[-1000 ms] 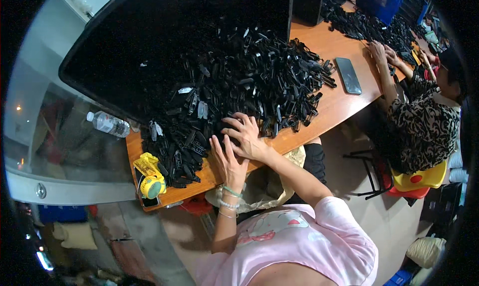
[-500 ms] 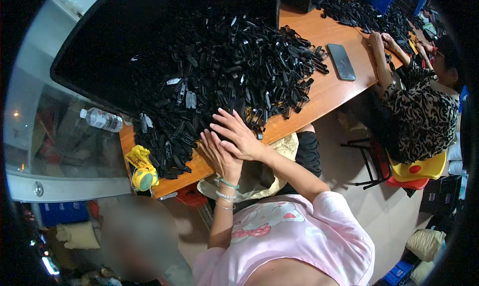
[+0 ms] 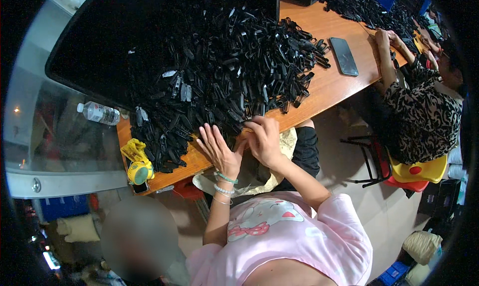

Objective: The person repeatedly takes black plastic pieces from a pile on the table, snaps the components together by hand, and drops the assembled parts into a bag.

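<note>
A large heap of small black plastic pieces (image 3: 209,71) covers much of the wooden table (image 3: 319,99). My left hand (image 3: 222,154) lies at the heap's near edge, its fingers stretched out and its thumb toward my right hand. My right hand (image 3: 265,140) is just beside it, over the table's front edge, with fingers bent and drawn together. Whatever those fingers pinch, if anything, is hidden. Bracelets circle my left wrist. Below my hands, a cream-coloured bag (image 3: 288,149) hangs open at my lap.
A phone (image 3: 343,56) lies right of the heap. At the left stand a yellow tape-like object (image 3: 139,171) and a plastic bottle (image 3: 98,113). A dark bin wall (image 3: 90,51) backs the heap. Another person (image 3: 424,111) works at the far right, near a yellow stool (image 3: 419,169).
My right hand has come off the back of my left hand and shifted right, its fingers now curled. My left hand stays near the heap's edge, fingers more spread.
</note>
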Available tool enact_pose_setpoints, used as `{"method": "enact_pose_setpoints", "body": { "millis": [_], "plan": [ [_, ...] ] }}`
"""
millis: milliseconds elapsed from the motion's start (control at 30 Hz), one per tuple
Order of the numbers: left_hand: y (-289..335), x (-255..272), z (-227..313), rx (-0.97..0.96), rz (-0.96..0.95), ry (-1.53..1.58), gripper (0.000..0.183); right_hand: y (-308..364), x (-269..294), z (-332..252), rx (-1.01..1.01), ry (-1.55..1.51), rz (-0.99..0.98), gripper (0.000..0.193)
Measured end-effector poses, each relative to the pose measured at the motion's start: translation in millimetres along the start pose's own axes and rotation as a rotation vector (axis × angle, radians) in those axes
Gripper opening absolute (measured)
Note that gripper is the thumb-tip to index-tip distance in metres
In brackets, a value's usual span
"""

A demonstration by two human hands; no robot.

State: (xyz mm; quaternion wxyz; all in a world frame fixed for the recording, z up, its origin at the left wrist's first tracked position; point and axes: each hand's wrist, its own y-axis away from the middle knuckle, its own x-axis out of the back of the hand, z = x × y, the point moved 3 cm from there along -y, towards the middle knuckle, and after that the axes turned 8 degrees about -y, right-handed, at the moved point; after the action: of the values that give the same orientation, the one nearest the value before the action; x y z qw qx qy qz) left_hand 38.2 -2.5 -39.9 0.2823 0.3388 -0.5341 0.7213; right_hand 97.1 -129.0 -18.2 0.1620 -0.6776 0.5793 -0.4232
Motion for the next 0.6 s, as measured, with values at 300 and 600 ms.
{"method": "enact_pose_setpoints", "body": {
  "millis": [300,600],
  "plan": [
    [22,22,-5,-0.061,0.16,0.102,0.034,23,19,16,-0.191,0.259,-0.18,0.028],
    [14,32,-5,0.093,-0.209,0.158,0.023,16,17,11,-0.154,0.355,-0.332,0.017]
  ]
}}
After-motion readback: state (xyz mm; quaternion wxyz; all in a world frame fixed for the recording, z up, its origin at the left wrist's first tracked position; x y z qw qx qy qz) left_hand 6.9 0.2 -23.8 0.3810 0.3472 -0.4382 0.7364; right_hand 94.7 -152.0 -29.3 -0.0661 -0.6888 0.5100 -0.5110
